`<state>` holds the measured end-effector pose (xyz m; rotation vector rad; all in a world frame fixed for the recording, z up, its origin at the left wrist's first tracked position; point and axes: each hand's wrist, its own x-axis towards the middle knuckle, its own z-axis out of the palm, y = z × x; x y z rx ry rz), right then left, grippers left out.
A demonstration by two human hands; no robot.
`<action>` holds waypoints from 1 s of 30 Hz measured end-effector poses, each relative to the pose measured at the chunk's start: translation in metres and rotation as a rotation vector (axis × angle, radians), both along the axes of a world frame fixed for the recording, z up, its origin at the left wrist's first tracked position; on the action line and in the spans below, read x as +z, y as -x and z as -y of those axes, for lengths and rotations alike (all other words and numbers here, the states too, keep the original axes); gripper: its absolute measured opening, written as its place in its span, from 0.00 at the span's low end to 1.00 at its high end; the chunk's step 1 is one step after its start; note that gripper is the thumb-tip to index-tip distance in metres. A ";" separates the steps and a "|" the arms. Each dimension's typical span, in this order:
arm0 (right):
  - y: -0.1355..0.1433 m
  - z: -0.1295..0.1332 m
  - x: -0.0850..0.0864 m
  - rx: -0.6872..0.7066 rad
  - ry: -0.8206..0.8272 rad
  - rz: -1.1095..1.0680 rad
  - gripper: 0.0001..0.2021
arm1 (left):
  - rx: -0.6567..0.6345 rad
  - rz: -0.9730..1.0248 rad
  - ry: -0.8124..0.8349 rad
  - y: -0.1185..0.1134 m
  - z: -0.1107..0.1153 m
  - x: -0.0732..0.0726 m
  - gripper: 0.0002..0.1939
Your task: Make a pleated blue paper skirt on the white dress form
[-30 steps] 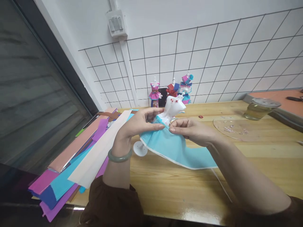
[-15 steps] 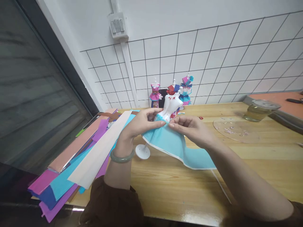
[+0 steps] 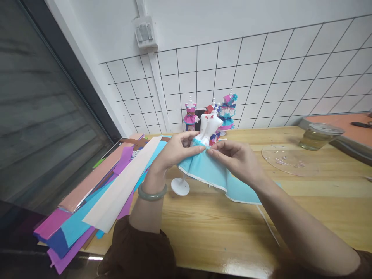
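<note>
A small white dress form [image 3: 210, 126] leans to the right, its round base [image 3: 180, 186] tipped at lower left. Light blue crepe paper [image 3: 205, 168] with a white edge wraps its waist like a skirt, and a loose length trails right under my right forearm. My left hand [image 3: 181, 149] is closed at the waist, thumb pressing the gathered paper against the form. Beside it, my right hand [image 3: 232, 155] pinches the paper's upper edge between thumb and forefinger. Red bits dot the form's upper chest.
Sheets of coloured crepe paper [image 3: 116, 190] are piled at left. Dressed miniature forms stand by the wall, including a pink one [image 3: 190, 114] and a blue-pink one [image 3: 228, 112]. At right are a clear plate [image 3: 279, 164] with small pieces and a lidded glass bowl [image 3: 318, 137].
The dress form has turned slightly and its base has shifted right. More paper is gathered at the waist, and the trailing length lies a little higher.
</note>
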<state>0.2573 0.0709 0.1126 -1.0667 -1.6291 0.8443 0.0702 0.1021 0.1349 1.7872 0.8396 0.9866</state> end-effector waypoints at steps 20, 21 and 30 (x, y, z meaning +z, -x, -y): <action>-0.002 -0.007 -0.002 0.113 0.130 -0.207 0.15 | 0.003 0.061 0.052 -0.005 -0.003 -0.005 0.29; -0.002 -0.007 -0.002 0.113 0.134 -0.212 0.15 | 0.000 0.074 0.057 -0.005 -0.003 -0.005 0.29; -0.001 -0.009 -0.002 0.058 0.179 -0.179 0.19 | -0.008 0.076 0.113 -0.004 -0.006 -0.010 0.33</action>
